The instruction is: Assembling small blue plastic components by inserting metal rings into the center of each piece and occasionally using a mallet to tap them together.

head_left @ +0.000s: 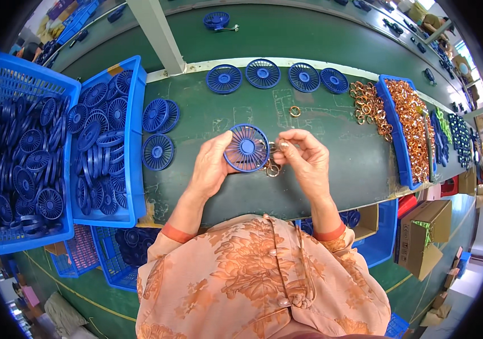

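Note:
My left hand (pixel 211 164) grips a round blue fan grille (pixel 247 147) by its left edge, its spoked face turned up. My right hand (pixel 304 161) is at the grille's right edge with thumb and forefinger pinched together; what sits between those fingertips is too small to make out. Just below the pinch, a few copper-coloured rings (pixel 273 169) lie on the green worktable (pixel 207 198), partly covered by the hand and grille. Another single ring (pixel 294 111) rests farther off on the table.
Several blue grilles (pixel 263 73) line the table's far edge, with more (pixel 157 151) at left. Blue crates (pixel 134 186) full of grilles stand left. At right, loose rings (pixel 368 101) lie beside a blue bin (pixel 398 133) heaped with rings. A post (pixel 156 37) rises at far left.

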`<state>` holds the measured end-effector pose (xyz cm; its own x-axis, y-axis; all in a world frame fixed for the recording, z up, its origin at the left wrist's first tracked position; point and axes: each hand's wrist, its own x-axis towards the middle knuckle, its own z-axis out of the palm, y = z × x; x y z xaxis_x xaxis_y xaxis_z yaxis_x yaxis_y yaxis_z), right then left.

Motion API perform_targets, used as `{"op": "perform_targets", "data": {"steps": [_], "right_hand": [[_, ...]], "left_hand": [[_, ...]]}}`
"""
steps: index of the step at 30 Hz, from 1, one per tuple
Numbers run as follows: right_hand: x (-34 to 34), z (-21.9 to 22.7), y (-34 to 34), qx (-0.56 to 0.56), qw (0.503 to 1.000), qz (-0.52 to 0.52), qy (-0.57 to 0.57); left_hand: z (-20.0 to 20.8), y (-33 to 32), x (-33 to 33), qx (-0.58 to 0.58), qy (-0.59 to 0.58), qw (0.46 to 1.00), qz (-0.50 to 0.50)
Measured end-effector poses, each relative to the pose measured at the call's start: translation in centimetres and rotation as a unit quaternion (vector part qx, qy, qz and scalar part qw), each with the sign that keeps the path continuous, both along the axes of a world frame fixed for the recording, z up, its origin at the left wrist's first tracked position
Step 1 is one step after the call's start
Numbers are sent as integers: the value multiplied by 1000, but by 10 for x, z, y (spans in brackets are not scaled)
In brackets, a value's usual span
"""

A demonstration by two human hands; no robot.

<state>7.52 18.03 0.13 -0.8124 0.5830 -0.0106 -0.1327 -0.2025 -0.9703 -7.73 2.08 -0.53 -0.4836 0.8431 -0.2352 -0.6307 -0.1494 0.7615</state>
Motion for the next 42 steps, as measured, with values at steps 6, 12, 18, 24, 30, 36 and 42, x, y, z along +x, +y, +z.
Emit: {"op": "perform_targets", "data": {"steps": [6,12,18,24,30,36,42], "right_hand": [[-10,11,-22,100,995,11,18],[-20,7,-23,393,918,-51,-9],[-16,7,-25,457,886,-68,-38],[-13,-5,-14,516,855,-43,24],[-15,-2,0,519,848,48,96],[-21,4,38,413,908,6,70],[-19,-43,74,510,829,-152,-170]], "left_hand": [[-3,9,14,-38,88,995,40],[-3,9,24,-30,142,988,51],[-5,5,27,-31,171,984,37],[-1,-1,19,-88,176,980,-3],[0,-7,9,-93,133,984,-72],[8,22,6,-77,246,966,-6],[16,80,-7,-133,526,837,71]]}}
